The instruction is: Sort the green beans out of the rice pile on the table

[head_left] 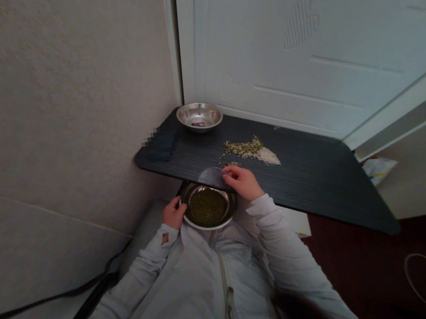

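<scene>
My left hand (173, 213) grips the rim of a steel bowl (209, 207) filled with green beans, held just below the near edge of a dark table (316, 167). My right hand (241, 181) rests at that table edge, fingers pinched on a thin grey card (211, 177) that lies over the edge above the bowl. A small pile of mixed green beans and white rice (253, 150) sits on the table just beyond my right hand.
An empty steel bowl (199, 116) stands at the table's far corner, by a white door (299, 38). A textured wall is on the left. Cables lie on the dark floor at the lower right.
</scene>
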The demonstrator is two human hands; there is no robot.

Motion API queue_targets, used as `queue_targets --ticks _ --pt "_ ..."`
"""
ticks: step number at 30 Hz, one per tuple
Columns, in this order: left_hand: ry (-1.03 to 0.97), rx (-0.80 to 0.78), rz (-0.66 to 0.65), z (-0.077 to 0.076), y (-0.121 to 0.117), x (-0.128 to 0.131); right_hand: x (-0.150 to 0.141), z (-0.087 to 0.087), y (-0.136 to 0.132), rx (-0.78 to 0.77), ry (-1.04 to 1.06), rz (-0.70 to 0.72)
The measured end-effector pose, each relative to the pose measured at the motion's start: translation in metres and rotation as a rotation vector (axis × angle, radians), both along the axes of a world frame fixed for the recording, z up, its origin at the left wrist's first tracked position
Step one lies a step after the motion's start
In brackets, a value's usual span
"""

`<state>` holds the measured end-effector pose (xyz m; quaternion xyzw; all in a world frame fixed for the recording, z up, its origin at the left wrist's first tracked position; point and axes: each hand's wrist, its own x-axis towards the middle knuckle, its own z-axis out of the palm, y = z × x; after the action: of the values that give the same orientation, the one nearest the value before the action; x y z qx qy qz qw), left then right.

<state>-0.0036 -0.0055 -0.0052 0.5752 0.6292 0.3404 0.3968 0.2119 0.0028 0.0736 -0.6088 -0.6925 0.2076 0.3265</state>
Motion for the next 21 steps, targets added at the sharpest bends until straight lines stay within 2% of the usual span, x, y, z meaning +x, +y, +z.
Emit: queue_targets --ticks 3,10,16,19,21 --pt "0.023 0.003 0.008 0.0 0.0 0.0 0.0 0.0 0.0 -0.003 0.024 0.022" --pt "0.017 0.041 -0.01 -0.011 0.003 -0.002 0.001 0.001 -0.002 -0.024 0.107 0.083" --pt "0.022 0.031 -0.017 -0.004 0.0 0.0 0.001 0.004 -0.001 -0.069 0.207 0.111" --pt "-0.014 0.05 -0.046 0.0 -0.002 0.0 -0.001 0.005 -0.015 -0.001 0.279 0.03" --pt "-0.046 0.064 -0.05 0.001 -0.002 0.0 -0.006 0.001 -0.036 0.082 0.307 -0.1"
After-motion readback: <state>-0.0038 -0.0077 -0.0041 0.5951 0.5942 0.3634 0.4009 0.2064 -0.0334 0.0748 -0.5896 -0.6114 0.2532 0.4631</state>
